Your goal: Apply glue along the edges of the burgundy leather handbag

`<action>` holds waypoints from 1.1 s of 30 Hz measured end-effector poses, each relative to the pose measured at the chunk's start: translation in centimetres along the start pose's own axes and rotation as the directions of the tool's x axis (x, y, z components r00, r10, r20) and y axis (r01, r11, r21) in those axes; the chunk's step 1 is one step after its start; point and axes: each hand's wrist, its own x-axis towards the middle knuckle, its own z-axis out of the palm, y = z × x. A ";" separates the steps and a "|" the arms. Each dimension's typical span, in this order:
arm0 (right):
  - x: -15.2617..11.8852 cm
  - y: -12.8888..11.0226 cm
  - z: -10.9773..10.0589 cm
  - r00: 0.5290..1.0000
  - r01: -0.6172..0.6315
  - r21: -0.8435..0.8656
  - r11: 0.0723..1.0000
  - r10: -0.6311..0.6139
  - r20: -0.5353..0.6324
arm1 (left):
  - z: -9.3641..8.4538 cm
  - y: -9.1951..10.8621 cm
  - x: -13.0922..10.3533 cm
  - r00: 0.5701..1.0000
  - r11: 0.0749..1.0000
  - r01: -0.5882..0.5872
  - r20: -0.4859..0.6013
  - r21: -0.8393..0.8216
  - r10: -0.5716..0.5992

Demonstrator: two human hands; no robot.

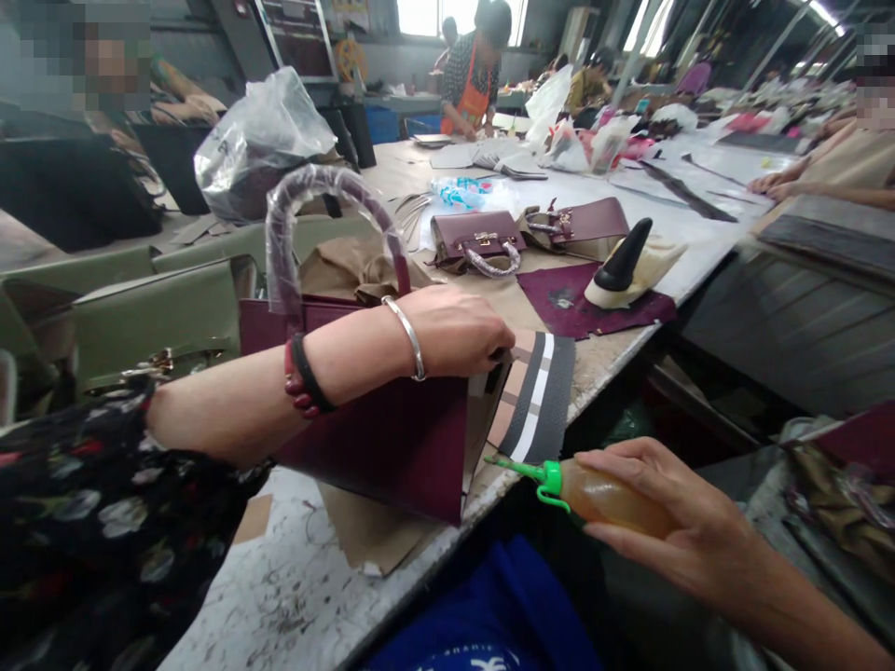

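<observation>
My left hand [458,328] grips the top right corner of a maroon handbag [392,438] that stands at the table's near edge; its handle [308,191] is wrapped in clear plastic. A silver bangle and dark red bands circle that wrist. My right hand [664,508] holds an amber glue bottle [601,494] with a green nozzle [521,466]. The nozzle points left toward the bag's open side, a short gap away. A striped strip of material [538,396] lies under the bag's right end.
Olive green bags [154,321] stand to the left. Two more maroon bags [482,238] lie farther back, beside a black cone-shaped tool [622,261] on a maroon piece. A clear plastic sack [258,140] sits behind. Other people work at the far end and right side.
</observation>
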 end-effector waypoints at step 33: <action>1.1 0.3 3.2 0.998 0.011 -0.186 0.983 -0.022 -0.055 | 1.0 1.4 -3.4 0.970 0.988 -0.080 -0.218 0.130 0.107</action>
